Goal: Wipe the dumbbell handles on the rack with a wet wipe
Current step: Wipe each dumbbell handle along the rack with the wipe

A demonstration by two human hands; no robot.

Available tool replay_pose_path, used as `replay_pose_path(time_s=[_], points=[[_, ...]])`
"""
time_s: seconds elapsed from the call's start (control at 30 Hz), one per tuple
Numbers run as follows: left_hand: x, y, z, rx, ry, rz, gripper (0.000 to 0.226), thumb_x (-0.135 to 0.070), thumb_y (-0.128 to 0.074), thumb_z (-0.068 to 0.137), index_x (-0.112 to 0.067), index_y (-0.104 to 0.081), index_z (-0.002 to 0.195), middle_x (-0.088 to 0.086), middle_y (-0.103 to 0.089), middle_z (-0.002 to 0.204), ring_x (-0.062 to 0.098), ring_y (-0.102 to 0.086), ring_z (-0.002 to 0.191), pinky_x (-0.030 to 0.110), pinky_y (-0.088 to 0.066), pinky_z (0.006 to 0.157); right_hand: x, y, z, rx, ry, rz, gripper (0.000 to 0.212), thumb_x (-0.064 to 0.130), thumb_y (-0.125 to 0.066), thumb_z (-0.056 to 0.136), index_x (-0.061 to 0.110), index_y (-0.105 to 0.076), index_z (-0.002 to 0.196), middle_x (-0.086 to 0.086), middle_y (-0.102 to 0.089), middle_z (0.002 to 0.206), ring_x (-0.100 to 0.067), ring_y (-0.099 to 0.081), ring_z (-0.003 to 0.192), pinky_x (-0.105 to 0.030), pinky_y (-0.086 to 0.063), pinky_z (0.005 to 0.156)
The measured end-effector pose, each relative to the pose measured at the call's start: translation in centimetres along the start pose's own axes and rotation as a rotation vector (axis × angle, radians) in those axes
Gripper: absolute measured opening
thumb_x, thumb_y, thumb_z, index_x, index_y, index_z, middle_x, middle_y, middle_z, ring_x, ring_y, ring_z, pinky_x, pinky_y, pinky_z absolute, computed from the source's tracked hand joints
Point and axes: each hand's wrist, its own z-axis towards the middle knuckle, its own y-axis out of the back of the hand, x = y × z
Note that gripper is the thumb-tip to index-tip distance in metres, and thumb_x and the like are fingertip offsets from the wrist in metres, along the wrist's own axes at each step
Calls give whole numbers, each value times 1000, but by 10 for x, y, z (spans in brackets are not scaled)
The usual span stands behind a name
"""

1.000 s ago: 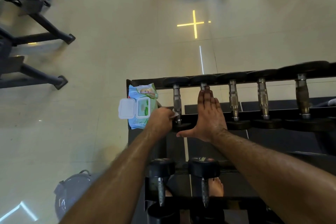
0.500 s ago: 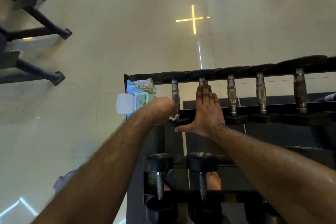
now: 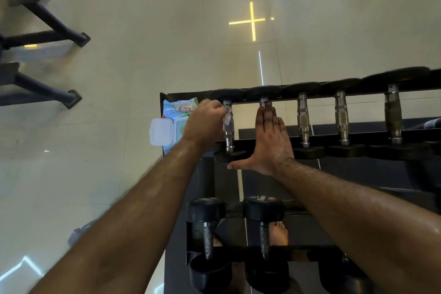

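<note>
Lengthwise, dumbbell handle (image 3: pixel 228 130) pointing away.

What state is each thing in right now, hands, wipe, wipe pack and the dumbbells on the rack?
Left hand: pinches the wet wipe against the far end of the leftmost handle.
Right hand: flat, fingers straight, resting on the second dumbbell's handle.
Wet wipe: crumpled, pressed on the handle.
Leftmost dumbbell: racked, being wiped.
Wipe pack: lid flipped open, lying at the rack's left end.
Other top-row dumbbells: racked, untouched.
</note>
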Motion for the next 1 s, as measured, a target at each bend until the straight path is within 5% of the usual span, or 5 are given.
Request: replay_pose_path(time_s=[0.3, 0.5, 0.67, 0.77, 1.0], points=[[-5, -21, -32, 146, -360, 67, 45, -23, -84, 82, -9, -73, 123, 8, -70, 115, 25, -64, 107, 35, -57, 91, 1, 0, 1, -2, -7, -23, 184, 115, -51, 39, 7, 43, 154, -13, 55, 159, -32, 41, 155, -49, 4, 134], [-4, -17, 22, -78, -249, 212, 23, -1, -76, 83, -1, -76, 107, 14, -71, 101, 30, -64, 90, 41, -60, 81, 3, 3, -2, 11, -13, -24, 184, 116, -48, 36, 7, 43, 154, -13, 56, 159, -32, 40, 155, -49, 6, 134], [-20, -12, 16, 334, -435, 278, 21, -19, -70, 94, -15, -74, 114, 2, -66, 112, 19, -56, 101, 35, -53, 93, 3, 2, -2, -1, -2, -12, 183, 115, -50, 39, 7, 42, 155, -12, 55, 159, -31, 41, 155, -50, 6, 134], [-19, 3, 2, 589, -330, 47, 31, -22, -74, 92, -24, -73, 123, -4, -62, 119, 16, -55, 112, 37, -54, 96, 2, 2, -1, -5, -2, 3, 185, 115, -51, 37, 8, 43, 155, -12, 55, 160, -30, 41, 155, -48, 9, 133], [-21, -5, -38, 70, 362, -436, 20, -15, -68, 96, -17, -74, 115, 0, -70, 109, 17, -65, 101, 35, -58, 90, 2, -3, 1, -37, -10, -15, 184, 115, -51, 37, 9, 43, 155, -11, 56, 159, -30, 40, 155, -47, 9, 133]])
